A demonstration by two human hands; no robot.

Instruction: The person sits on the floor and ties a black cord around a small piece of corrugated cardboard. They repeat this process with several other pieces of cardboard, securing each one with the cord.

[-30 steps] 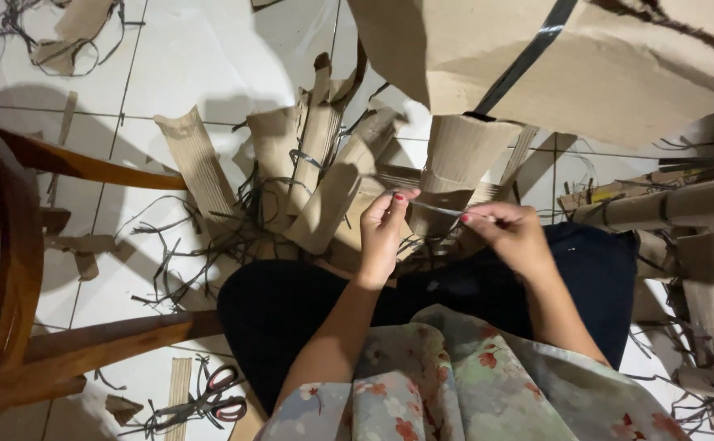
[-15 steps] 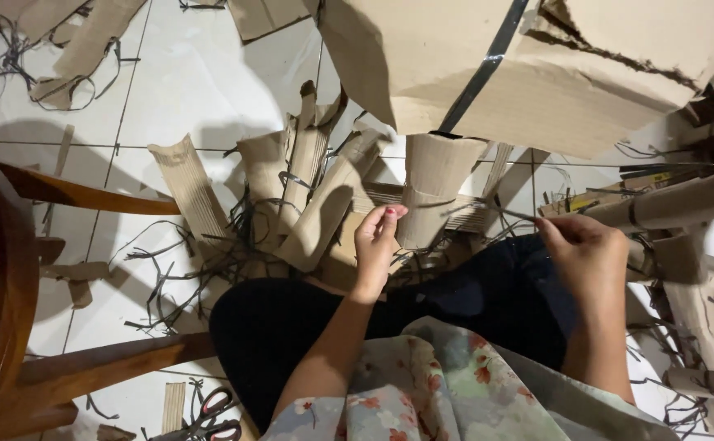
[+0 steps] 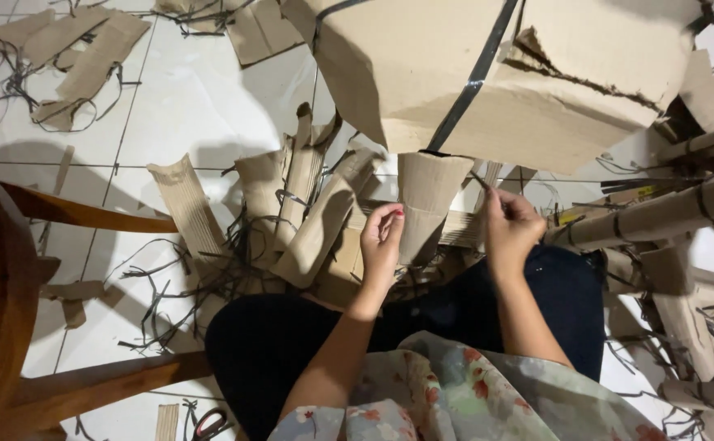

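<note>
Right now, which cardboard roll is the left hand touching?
The upright roll just under the strapped box, between both hands. The left hand rests on its side; the other rolls lie leftward, untouched.
</note>
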